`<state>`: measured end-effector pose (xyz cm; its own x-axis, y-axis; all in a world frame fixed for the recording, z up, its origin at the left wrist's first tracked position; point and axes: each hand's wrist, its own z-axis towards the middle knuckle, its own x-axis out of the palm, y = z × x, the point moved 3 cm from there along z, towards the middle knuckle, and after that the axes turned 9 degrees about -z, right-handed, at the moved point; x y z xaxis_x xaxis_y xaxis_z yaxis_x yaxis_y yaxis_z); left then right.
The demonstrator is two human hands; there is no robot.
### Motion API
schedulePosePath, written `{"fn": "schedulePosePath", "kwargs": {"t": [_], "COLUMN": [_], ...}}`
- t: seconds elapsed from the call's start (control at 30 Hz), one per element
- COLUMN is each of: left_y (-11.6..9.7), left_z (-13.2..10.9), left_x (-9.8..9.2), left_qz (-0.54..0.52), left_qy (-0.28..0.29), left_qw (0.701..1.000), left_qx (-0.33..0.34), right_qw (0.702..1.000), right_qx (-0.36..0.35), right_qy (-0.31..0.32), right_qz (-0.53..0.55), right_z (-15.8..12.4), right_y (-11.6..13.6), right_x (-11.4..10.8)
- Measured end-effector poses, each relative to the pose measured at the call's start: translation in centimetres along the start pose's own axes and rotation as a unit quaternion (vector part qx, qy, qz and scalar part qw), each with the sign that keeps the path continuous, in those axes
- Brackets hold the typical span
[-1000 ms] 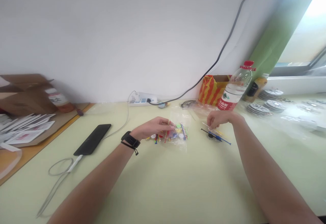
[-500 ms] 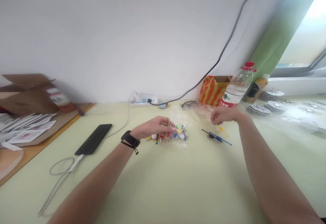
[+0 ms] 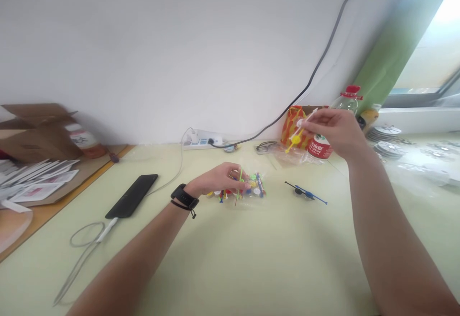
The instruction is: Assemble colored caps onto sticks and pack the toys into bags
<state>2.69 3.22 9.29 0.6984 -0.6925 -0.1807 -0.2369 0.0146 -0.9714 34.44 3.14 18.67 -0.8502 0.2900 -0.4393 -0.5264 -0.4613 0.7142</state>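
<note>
My left hand (image 3: 227,180) has its fingers pinched round a thin green plastic pointer (image 3: 240,182), with a red tip below it. Under and beside those fingers lies a clear plastic bag (image 3: 260,201) of small coloured plastic pieces (image 3: 257,185). My right hand (image 3: 328,127) is raised in front of the water bottle (image 3: 319,148), gripping a white pointer and a yellow pointer (image 3: 295,140) with round hubs, like clock hands. Below it, apart from both hands, a blue pointer (image 3: 313,196) and a black pointer (image 3: 298,191) lie on the table.
A phone (image 3: 132,196) on a charging cable is at left, beside papers (image 3: 43,182) and a cardboard box (image 3: 39,134). A power strip (image 3: 203,143) stands by the wall. Behind my right hand is a striped bag (image 3: 289,127); stacked discs (image 3: 390,149) sit at far right.
My right hand has risen from the table with the white and yellow pointers in its fingers. My left hand stays at the bag, its green pointer slightly shifted.
</note>
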Motion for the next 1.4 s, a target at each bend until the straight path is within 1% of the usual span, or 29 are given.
{"fn": "schedulePosePath", "kwargs": {"t": [0.07, 0.13, 0.23, 0.33, 0.47, 0.63, 0.77, 0.87, 1.0, 1.1, 1.23, 1.4], "left_y": [0.1, 0.0, -0.1, -0.4, -0.8, -0.9, -0.9, -0.8, -0.4, 0.1, 0.5, 0.5], "left_z": [0.0, 0.1, 0.1, 0.2, 0.1, 0.1, 0.2, 0.2, 0.4, 0.6, 0.8, 0.8], "left_x": [0.1, 0.2, 0.3, 0.6, 0.8, 0.6, 0.6, 0.7, 0.5, 0.2, 0.1, 0.2], "left_qz": [0.002, 0.006, 0.02, 0.021, 0.025, 0.038, 0.053, 0.064, 0.068, 0.078, 0.072, 0.053], "left_qy": [0.002, 0.0, 0.007, 0.014, 0.02, 0.006, -0.002, 0.006, 0.0, -0.008, 0.0, -0.01], "left_qw": [1.0, 1.0, 1.0, 1.0, 0.999, 0.999, 0.997, 0.995, 0.996, 0.995, 0.996, 0.996], "left_qx": [-0.007, -0.01, -0.004, 0.005, 0.019, 0.032, 0.053, 0.07, 0.064, 0.061, 0.062, 0.067], "right_qw": [0.998, 0.996, 0.993, 0.99, 0.987, 0.977, 0.967, 0.963, 0.961, 0.958, 0.962, 0.968], "right_qx": [-0.029, -0.045, -0.058, -0.068, -0.069, -0.07, -0.052, -0.035, -0.023, -0.026, -0.028, -0.033], "right_qy": [-0.033, -0.028, 0.008, 0.055, 0.114, 0.186, 0.235, 0.259, 0.275, 0.285, 0.268, 0.242], "right_qz": [0.046, 0.074, 0.1, 0.115, 0.086, 0.078, 0.086, 0.067, 0.033, -0.003, -0.046, -0.053], "right_z": [-0.1, -0.4, -0.9, -1.3, -1.8, -1.9, -1.9, -1.9, -2.0, -2.1, -2.0, -2.0], "right_y": [1.8, 3.2, 4.7, 5.3, 5.5, 5.8, 5.6, 5.2, 4.8, 4.7, 4.7, 4.9], "right_x": [0.8, 2.0, 4.4, 6.4, 7.9, 7.8, 7.7, 8.2, 8.7, 8.6, 8.3, 8.3]}}
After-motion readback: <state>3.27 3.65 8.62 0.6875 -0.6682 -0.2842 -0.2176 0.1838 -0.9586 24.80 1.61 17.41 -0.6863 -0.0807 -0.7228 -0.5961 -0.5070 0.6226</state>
